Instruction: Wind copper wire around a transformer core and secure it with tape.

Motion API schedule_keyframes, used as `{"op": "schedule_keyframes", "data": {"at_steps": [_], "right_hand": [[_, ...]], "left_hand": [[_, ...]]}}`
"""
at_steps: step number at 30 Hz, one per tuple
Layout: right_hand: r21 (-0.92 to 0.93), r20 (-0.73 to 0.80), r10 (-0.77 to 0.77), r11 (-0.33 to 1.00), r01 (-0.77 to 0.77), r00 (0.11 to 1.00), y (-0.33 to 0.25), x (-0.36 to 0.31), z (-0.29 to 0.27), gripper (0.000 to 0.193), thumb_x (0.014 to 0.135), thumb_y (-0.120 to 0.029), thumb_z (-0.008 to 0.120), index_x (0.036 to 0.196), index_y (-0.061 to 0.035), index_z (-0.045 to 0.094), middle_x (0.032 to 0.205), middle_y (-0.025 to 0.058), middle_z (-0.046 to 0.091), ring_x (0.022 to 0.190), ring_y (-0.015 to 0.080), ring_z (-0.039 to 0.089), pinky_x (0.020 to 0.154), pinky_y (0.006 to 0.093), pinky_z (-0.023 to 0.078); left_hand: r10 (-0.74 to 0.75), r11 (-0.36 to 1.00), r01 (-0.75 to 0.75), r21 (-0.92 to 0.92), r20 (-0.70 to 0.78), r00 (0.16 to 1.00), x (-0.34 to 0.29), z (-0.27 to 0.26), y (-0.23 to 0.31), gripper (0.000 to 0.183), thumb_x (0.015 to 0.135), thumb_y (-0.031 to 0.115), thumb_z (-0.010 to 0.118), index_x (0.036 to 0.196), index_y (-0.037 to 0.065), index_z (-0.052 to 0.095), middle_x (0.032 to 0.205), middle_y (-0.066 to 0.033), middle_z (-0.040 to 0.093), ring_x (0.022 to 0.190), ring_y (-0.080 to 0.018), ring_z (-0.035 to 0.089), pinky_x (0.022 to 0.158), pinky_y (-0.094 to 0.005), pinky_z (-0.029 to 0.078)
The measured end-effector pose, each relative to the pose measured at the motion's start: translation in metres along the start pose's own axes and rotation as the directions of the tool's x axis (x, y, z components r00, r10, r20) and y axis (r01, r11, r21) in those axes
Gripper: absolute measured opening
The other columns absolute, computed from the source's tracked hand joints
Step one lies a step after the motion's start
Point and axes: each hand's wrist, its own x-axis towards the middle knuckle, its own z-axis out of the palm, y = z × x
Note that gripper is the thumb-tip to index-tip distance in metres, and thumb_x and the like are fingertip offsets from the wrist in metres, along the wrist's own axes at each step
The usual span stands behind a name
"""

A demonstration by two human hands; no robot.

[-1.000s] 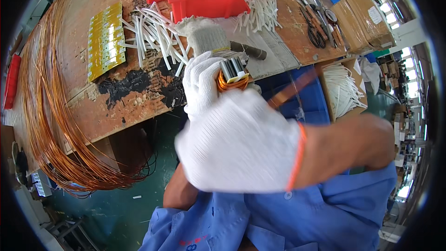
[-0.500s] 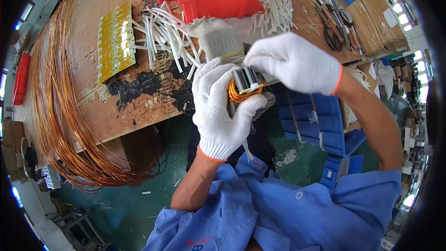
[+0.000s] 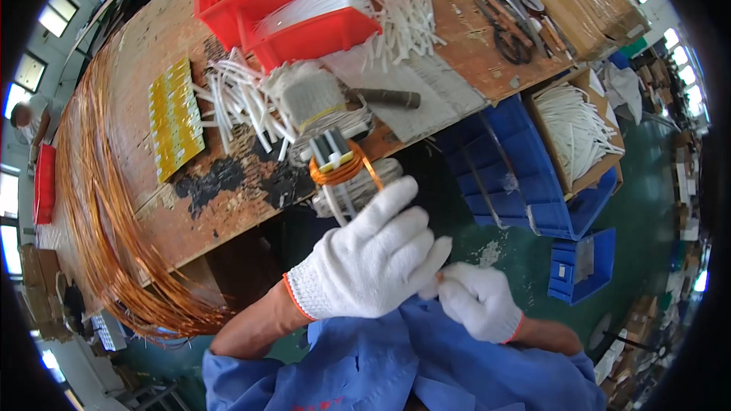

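Note:
A wound coil of copper wire (image 3: 335, 173) around grey and white rods sits at the cloth-wrapped holder (image 3: 304, 99) on the table edge. From it a copper wire (image 3: 371, 170) runs down to the fingertips of my left hand (image 3: 365, 266), in a white knitted glove. Those fingers are bent over the wire; the palm side is hidden. Just below and to the right, my gloved right hand (image 3: 480, 301) is closed in a pinch, with a bit of copper showing at its fingertips. White sleeves (image 3: 335, 204) hang from the coil.
Red bins (image 3: 312, 38) and white tubes (image 3: 240, 99) lie beyond the holder, with a yellow sheet (image 3: 175, 118) to their left. Long copper wires (image 3: 99, 243) drape over the table's left side. Hand tools (image 3: 514, 23) lie far right, above a blue bin (image 3: 495, 167) and a carton of tubes (image 3: 571, 125).
My left hand has let go of the coil, which now sits at the holder, and moved down along the wire. My right hand has come down from above the coil to near my body.

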Motion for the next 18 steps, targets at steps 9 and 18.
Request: {"op": "schedule_keyframes", "data": {"at_steps": [9, 18], "right_hand": [[-0.280, -0.139, -0.091, 0.959, 0.049, 0.986, 0.040, 0.096, -0.120, 0.028, 0.108, -0.022, 0.070, 0.125, -0.0012, 0.077, 0.112, 0.0110, 0.080, 0.098, 0.0193, 0.077, 0.089, 0.0368, 0.063], [-0.915, -0.355, -0.509, 0.363, -0.179, 0.784, 0.016, 0.363, -0.213, 0.041, 0.105, -0.023, 0.066, 0.144, -0.0118, 0.063, 0.126, 0.0184, 0.078, 0.119, 0.0427, 0.072, 0.102, 0.0542, 0.059]], "left_hand": [[0.141, 0.987, -0.127, -0.099, 0.151, 0.978, 0.015, 0.005, -0.013, 0.022, 0.077, 0.011, 0.082, 0.099, 0.007, 0.081, 0.071, 0.0003, 0.052, 0.072, -0.0223, 0.060, 0.089, -0.0378, 0.059], [0.099, 0.985, -0.058, -0.160, 0.264, 0.960, 0.030, -0.003, -0.013, 0.027, 0.073, 0.013, 0.081, 0.099, 0.007, 0.080, 0.072, -0.0002, 0.045, 0.065, -0.0178, 0.055, 0.061, -0.0333, 0.048]]}}
